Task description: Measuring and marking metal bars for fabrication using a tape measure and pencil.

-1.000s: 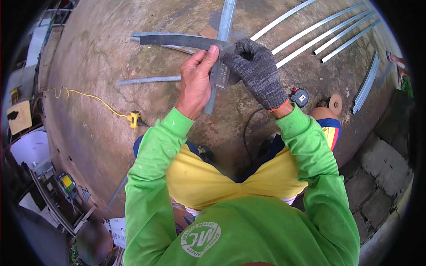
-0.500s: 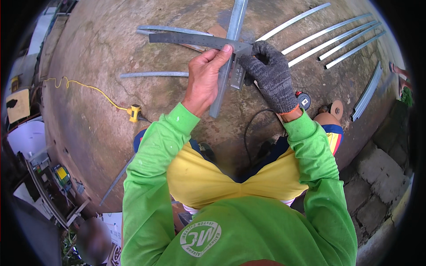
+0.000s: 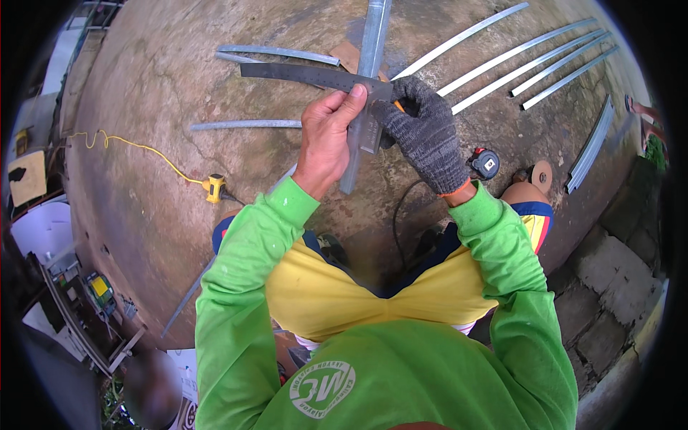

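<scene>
My bare left hand [image 3: 326, 140] is closed round a grey metal channel [image 3: 372, 43] that runs away from me. Its thumb presses the dark blade of a try square [image 3: 297, 74] flat across the channel. The square's short stock [image 3: 370, 136] lies along the channel's right side. My right hand [image 3: 430, 136], in a dark grey knit glove, is closed beside the square's corner. A slim orange object [image 3: 398, 106] shows between its fingers; most of it is hidden, and I cannot tell its kind.
Several metal channels [image 3: 516, 57] lie at the far right, with others [image 3: 279, 51] at left. A tape measure [image 3: 484, 163] and a tool with a round disc [image 3: 542, 176] are near my right knee. A yellow cord with its connector [image 3: 214, 188] crosses the concrete floor [image 3: 165, 93].
My right hand has shifted left toward the channel, and the orange object now shows in it. The square has slid slightly left over the channel. My left hand keeps its hold.
</scene>
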